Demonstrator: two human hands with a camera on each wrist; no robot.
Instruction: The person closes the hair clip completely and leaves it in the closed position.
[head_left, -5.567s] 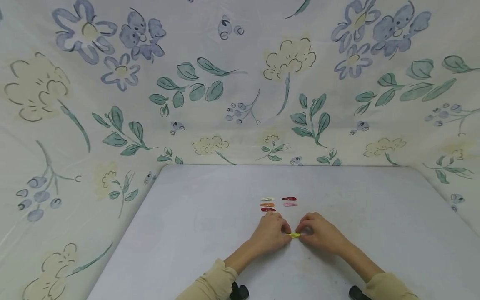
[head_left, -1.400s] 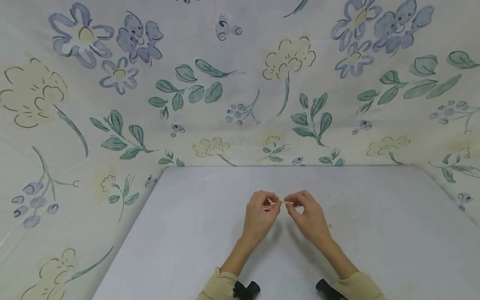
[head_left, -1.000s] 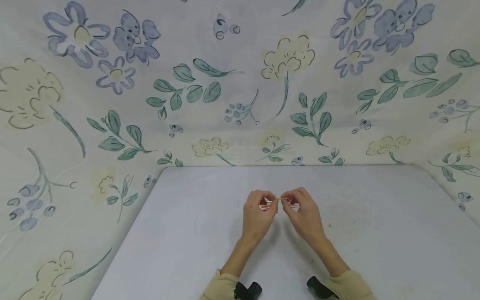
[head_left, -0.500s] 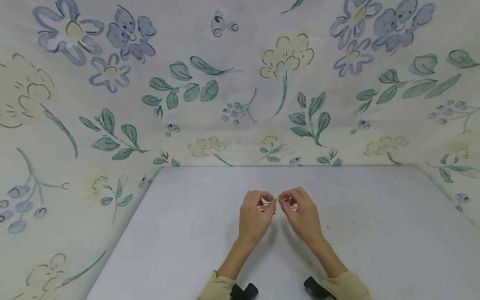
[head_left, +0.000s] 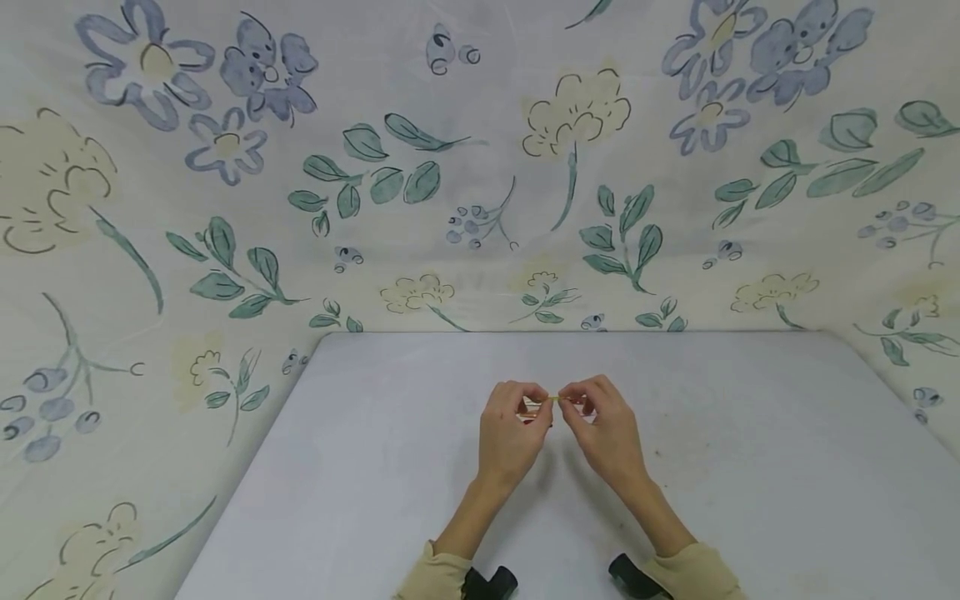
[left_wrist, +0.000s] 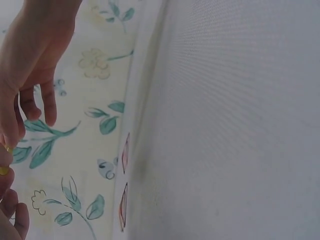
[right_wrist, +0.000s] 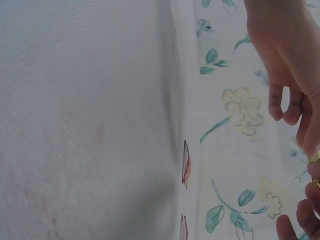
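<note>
A small yellow snap hair clip (head_left: 555,398) is held up above the white table, between the two hands. My left hand (head_left: 510,433) pinches its left end between thumb and fingertips. The other end is pinched by my right hand (head_left: 609,429). Most of the clip is hidden by the fingers; in the left wrist view a bit of the yellow clip (left_wrist: 4,170) shows at the left edge. More hair clips lie on the table beyond, partly covered by the hands, and an orange hair clip (head_left: 529,414) shows through the left hand's finger gap.
The white table (head_left: 375,458) runs back to a curtain (head_left: 480,250) with printed flowers and leaves. Side-on, the right wrist view shows a reddish clip (right_wrist: 186,165) on the tabletop. Black wrist devices (head_left: 491,583) sit at the cuffs.
Since the oldest frame, both hands have moved away from the body and risen off the table with the yellow clip, now overlapping the other clips. Over the last second they barely shift.
</note>
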